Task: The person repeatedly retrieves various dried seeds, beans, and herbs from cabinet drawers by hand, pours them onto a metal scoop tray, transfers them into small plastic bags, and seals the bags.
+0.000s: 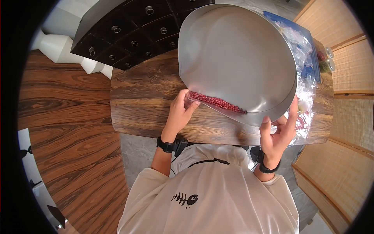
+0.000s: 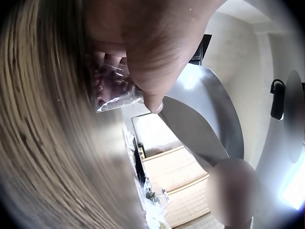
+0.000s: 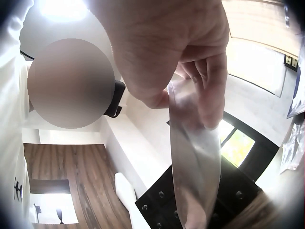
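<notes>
A big, shallow metal pan [image 1: 233, 50] is tilted toward the person, its straight lip low and its rounded back wall high. Dark red beans [image 1: 218, 102] have gathered in a band along that lip. My left hand [image 1: 181, 111] pinches a small clear plastic bag [image 2: 119, 102] at the lip's left corner, and red beans show inside the bag in the left wrist view. With thumb and fingers on either side of the rim, my right hand [image 1: 279, 134] grips the pan at its near right edge. The right wrist view shows that rim edge-on.
Below the pan is a wooden table [image 1: 144, 113]. Clear plastic bags [image 1: 307, 105] and a blue tray [image 1: 311, 50] lie at the right, near lidded jars [image 1: 330, 64]. A dark drawer cabinet [image 1: 128, 35] stands at the back left, and a folding screen [image 1: 350, 117] borders the right side.
</notes>
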Available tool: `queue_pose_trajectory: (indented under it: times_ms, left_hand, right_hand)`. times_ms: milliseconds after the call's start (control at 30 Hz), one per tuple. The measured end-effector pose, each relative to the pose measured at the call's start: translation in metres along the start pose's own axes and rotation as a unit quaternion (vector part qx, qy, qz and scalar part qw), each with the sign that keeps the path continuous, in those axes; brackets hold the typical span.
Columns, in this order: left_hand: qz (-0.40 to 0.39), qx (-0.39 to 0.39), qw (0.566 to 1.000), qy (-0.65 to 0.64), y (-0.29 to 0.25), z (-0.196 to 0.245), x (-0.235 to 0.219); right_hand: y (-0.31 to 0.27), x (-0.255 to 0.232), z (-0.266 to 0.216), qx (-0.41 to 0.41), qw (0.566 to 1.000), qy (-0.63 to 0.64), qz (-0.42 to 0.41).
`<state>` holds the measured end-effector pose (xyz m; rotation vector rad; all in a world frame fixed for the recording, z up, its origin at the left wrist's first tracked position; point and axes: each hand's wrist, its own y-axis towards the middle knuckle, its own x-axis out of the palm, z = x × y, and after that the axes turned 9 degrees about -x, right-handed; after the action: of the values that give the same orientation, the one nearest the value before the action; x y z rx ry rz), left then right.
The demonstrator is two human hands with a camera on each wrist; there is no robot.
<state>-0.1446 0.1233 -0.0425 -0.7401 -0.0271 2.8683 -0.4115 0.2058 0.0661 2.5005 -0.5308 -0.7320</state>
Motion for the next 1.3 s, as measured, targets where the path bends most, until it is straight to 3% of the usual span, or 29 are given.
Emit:
queue_pose_trajectory:
  times_ms: [100, 167, 300, 800, 867, 967, 1100, 1167, 1300]
  left_hand:
    - [-0.002, 0.003, 1.000, -0.004, 0.000, 0.001, 0.000]
    - [-0.025, -0.066, 0.997, -0.034, -0.001, -0.004, 0.001]
    - [-0.028, -0.060, 0.997, -0.042, 0.000, -0.006, 0.002]
    - [-0.017, -0.057, 0.997, -0.043, 0.001, -0.008, 0.006]
    - [-0.008, -0.003, 1.000, -0.012, 0.001, -0.006, 0.006]
    - [-0.004, -0.045, 0.998, -0.036, 0.000, -0.011, 0.007]
    - [0.002, -0.032, 0.999, -0.033, 0.001, -0.006, 0.007]
    - [-0.022, -0.075, 0.996, -0.049, 0.000, 0.007, 0.004]
    - [0.006, -0.041, 0.995, -0.088, 0.000, 0.002, 0.009]
  right_hand:
    - [0.001, -0.002, 0.000, -0.026, 1.000, -0.016, -0.006]
    - [0.004, -0.003, -0.002, -0.051, 0.998, -0.028, -0.010]
    - [0.010, -0.005, -0.004, -0.121, 0.991, -0.053, -0.014]
    - [0.006, -0.004, -0.003, -0.145, 0.989, -0.027, 0.006]
    - [0.007, -0.003, -0.007, -0.134, 0.990, -0.030, 0.011]
    - [0.002, -0.007, -0.005, -0.107, 0.994, -0.034, 0.000]
    - [0.001, -0.005, -0.011, -0.052, 0.998, -0.019, 0.014]
    - [0.001, -0.006, -0.011, -0.050, 0.999, -0.012, 0.016]
    - [-0.002, -0.007, -0.011, -0.024, 0.999, 0.002, 0.030]
